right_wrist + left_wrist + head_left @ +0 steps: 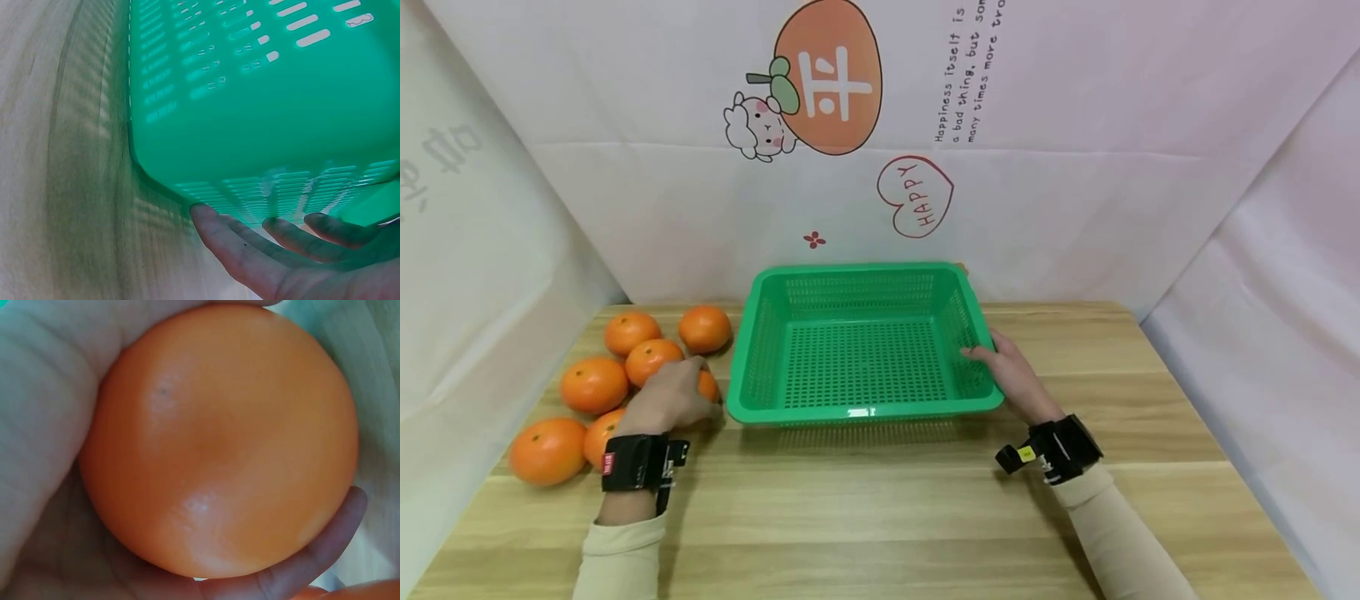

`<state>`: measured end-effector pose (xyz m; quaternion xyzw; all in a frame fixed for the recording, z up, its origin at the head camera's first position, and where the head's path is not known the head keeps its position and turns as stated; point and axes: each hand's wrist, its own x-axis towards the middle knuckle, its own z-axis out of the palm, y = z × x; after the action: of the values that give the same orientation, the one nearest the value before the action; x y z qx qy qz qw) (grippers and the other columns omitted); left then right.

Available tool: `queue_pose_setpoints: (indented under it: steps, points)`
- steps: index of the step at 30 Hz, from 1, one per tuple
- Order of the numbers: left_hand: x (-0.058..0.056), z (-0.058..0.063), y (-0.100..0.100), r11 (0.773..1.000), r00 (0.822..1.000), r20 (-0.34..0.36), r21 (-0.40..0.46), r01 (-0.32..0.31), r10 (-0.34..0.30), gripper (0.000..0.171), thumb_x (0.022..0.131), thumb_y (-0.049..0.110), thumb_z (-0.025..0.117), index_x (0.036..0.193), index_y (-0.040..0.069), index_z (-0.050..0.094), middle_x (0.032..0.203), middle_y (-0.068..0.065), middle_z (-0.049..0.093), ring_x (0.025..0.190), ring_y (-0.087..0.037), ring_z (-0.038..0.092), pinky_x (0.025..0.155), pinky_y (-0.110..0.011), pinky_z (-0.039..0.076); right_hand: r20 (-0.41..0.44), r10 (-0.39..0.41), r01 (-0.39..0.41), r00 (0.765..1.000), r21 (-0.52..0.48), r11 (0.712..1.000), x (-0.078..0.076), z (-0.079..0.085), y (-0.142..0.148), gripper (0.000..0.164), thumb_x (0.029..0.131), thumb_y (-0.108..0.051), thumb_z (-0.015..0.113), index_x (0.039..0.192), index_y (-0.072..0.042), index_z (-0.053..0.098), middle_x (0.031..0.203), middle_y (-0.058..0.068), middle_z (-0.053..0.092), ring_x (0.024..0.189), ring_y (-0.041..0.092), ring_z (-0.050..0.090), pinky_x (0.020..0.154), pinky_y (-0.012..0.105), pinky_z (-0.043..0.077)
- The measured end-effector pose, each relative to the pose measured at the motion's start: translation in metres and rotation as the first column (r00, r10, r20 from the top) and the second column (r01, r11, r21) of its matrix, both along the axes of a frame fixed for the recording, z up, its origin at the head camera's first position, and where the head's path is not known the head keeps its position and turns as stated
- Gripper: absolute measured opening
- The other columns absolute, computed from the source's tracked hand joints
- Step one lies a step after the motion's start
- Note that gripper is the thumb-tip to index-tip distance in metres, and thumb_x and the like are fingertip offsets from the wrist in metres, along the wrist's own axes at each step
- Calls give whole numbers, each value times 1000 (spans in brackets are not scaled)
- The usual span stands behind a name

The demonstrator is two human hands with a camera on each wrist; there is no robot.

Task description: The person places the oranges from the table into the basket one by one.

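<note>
My left hand (664, 400) is among the mandarins at the table's left. It grips one smooth round mandarin (219, 444), with fingers and thumb curled about its sides in the left wrist view; from the head, the hand covers most of this fruit. A green plastic basket (865, 412) with slotted walls stands in the middle, its inside bare. At the basket's right end, my right hand (1018, 379) holds the wall, thumb over the rim to the inside and the other fingers outside. Those fingers (234, 250) lie along the slotted wall in the right wrist view.
Several more mandarins (593, 385) lie loosely grouped around the left hand, one of them (704, 329) close to the basket's left side. The wooden table (865, 517) ends at a printed white cloth (700, 225) behind, with more cloth hanging on both sides.
</note>
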<state>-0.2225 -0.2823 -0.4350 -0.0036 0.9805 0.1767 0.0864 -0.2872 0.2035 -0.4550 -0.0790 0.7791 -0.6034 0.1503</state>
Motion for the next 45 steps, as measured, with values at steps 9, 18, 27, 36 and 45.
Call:
queue_pose_setpoints:
  steps: [9,18,27,36,45]
  points:
    - [3,0,-2,999,999,-41,41,8,-7,32,67,15,80,96,8,67,103,-14,53,81,-27,55,61,-34,48,-2,6,-6,1000,-4,1000,-1,-3,-1,67,109,-26,51,168,-10,24,148,30,55,123,37,67,92,35,62]
    - [2,5,-3,998,992,-123,46,36,-30,16,72,14,72,75,13,56,84,-7,47,77,-24,47,62,-33,41,-6,4,-4,1000,5,1000,-1,0,-2,68,109,-28,51,168,-11,23,149,29,54,124,37,66,92,36,62]
    - [0,13,-4,999,981,-191,20,43,-38,21,78,22,71,93,12,60,87,-9,55,83,-27,53,69,-37,45,16,-23,23,1000,20,1000,3,2,-5,67,108,-28,52,167,-9,26,149,29,54,123,33,66,91,32,60]
    - [4,35,4,998,980,-198,58,12,0,68,89,38,77,141,3,51,123,-22,58,101,-38,60,81,-51,54,14,-31,30,999,13,999,4,2,-4,64,109,-26,50,165,-8,28,146,31,55,120,32,68,88,30,61]
    - [16,56,16,996,950,-312,69,50,-26,61,90,32,77,138,2,55,125,-24,59,98,-38,64,81,-52,56,14,-29,29,999,7,1000,6,4,-4,65,108,-26,51,165,-7,28,145,33,56,115,28,72,88,32,62]
